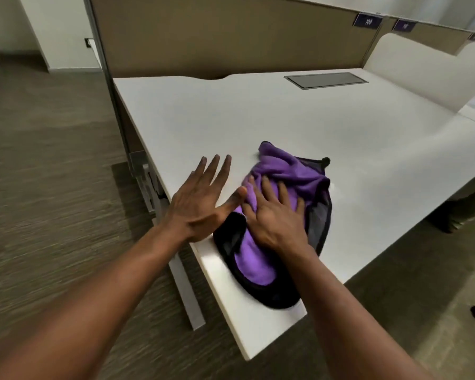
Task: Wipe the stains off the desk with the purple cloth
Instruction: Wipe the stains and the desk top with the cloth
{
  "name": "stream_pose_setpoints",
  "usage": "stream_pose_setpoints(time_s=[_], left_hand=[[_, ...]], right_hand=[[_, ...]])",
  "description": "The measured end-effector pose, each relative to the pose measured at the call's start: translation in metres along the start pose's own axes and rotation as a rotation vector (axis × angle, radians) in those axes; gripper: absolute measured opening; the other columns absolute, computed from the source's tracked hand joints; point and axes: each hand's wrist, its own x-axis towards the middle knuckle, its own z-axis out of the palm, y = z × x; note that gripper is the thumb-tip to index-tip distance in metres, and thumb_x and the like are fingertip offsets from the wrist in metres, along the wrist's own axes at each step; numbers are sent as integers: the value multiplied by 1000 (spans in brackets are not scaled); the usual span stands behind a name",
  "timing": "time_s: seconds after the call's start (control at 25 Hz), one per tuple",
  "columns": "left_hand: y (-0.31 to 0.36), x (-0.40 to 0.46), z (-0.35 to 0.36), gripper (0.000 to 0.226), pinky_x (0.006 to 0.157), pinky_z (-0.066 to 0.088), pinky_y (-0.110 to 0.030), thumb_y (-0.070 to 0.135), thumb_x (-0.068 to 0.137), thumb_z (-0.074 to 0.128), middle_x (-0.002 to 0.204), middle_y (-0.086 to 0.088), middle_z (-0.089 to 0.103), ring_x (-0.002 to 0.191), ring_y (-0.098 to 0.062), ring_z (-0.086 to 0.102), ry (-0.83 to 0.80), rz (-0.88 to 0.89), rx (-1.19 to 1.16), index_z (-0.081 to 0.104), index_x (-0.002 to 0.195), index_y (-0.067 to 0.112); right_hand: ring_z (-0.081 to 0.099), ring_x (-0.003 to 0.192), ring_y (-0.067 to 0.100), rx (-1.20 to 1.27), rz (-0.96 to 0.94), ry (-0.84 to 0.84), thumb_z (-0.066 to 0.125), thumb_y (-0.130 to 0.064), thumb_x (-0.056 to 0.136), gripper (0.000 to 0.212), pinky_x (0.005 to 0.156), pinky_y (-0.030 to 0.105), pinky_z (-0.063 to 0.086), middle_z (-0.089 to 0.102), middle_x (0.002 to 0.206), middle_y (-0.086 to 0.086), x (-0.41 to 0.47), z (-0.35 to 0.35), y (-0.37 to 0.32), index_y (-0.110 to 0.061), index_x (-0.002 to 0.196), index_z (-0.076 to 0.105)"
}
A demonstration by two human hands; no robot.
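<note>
A person's right hand [274, 215] lay flat, fingers spread, on top of the purple cloth [280, 209] bunched near the front left corner of the white desk [340, 138], pressing it to the surface rather than gripping it. The cloth, purple with a dark edging, stretched from just short of the desk's near edge back past the fingertips, with most of its bulk under and to the right of that hand. The left hand [200, 204] rested palm down on the bare desktop just beside the cloth, fingers wide and holding nothing, its thumb reaching to the cloth's left edge. A tan partition panel [231, 37] stood along the far side of the desk, and a grey rectangular cable hatch [325, 80] sat flush in the desktop well behind the cloth. Both forearms were bare. Any stains could not be made out on the pale surface.
</note>
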Motion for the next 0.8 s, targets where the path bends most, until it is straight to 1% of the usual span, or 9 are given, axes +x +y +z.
stream_pose_setpoints(time_s=[0.12,0.2,0.24,0.28,0.36,0.48,0.56,0.64,0.8], left_hand=[[3,4,1,106,129,2,-37,94,70,-12,172,3,-3,157,-13,-10,38,-94,-56,-9,160,38],[4,1,2,106,129,1,-36,93,70,-14,172,2,-3,157,-13,-9,34,-76,0,-10,159,36],[4,1,2,105,129,0,-34,92,71,-16,172,2,-4,157,-12,-10,27,-73,24,-10,159,36],[3,1,3,103,128,-2,-33,91,71,-17,171,4,-6,156,-12,-12,16,-75,46,-11,159,38],[2,2,6,96,128,-5,-34,89,75,-17,171,7,-11,155,-10,-17,-10,-81,84,-16,158,41],[5,2,10,88,129,-4,-38,89,79,-14,169,8,-16,155,-10,-20,-6,-83,122,-22,155,46],[5,2,10,85,129,-1,-39,89,80,-9,169,7,-17,155,-12,-19,18,-91,112,-26,153,47],[6,3,9,85,129,2,-39,89,81,-5,170,6,-16,156,-13,-16,41,-93,88,-25,153,48],[1,5,10,92,129,10,-37,91,80,-2,172,3,-5,158,-13,-5,110,-80,49,-13,158,44]], right_hand=[[-10,158,22,-14,-262,-61,19,-60,101,64,124,64,-2,-6,171,-14,11,-3,-17,-44,161,3],[-8,158,15,-23,-370,-77,8,-65,89,73,127,54,-3,-3,170,-20,-3,-8,5,-47,160,5],[-6,158,12,-26,-367,-66,3,-67,84,76,127,48,-2,-2,169,-23,-11,-11,25,-49,159,4],[-3,158,11,-31,-317,-51,-1,-69,81,79,126,43,-1,-1,169,-24,-17,-14,48,-51,158,3],[3,158,15,-50,-118,-13,-5,-72,78,83,126,41,3,2,170,-20,-18,-22,101,-49,158,0],[6,158,21,-3,181,50,8,-70,91,77,127,52,4,7,172,-11,14,-36,151,-40,162,8],[0,159,22,15,255,40,19,-61,102,64,125,58,1,3,172,-10,48,-37,141,-39,162,7],[-2,159,24,-9,183,9,24,-55,106,60,124,61,-1,0,172,-7,68,-31,104,-39,162,9],[-5,159,25,-26,-226,-32,27,-55,105,62,124,62,-1,0,172,-8,64,-13,12,-41,162,7]])
